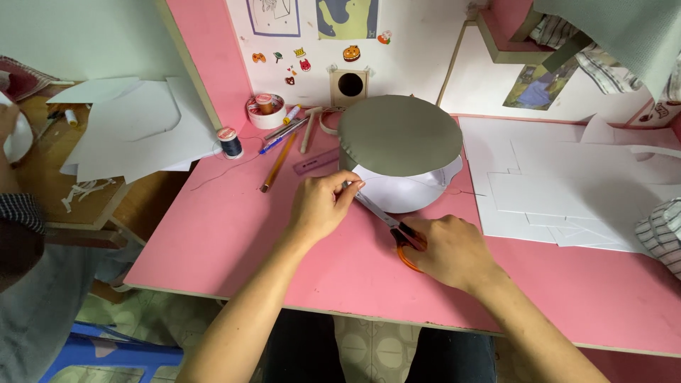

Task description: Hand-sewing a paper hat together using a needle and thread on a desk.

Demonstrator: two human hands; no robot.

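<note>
Two hands | left hand (320, 206) pinches thread | right hand (448, 250) grips scissors (389, 221) (blades parted)

Pink surface (234, 234) carries dark thread spool (230, 142), tape roll (265, 111), yellow pencil (278, 162), purple ruler (316, 162); white paper sheets (567, 184) at right.

The near strip of the pink surface (284, 262) lies open in front of both hands. Behind them the grey hat (399, 142) blocks the middle. To its left, a pencil (278, 162), pens (284, 131), thread spool (229, 142) and tape roll (266, 110) crowd the back; white sheets (567, 184) cover the right.
</note>
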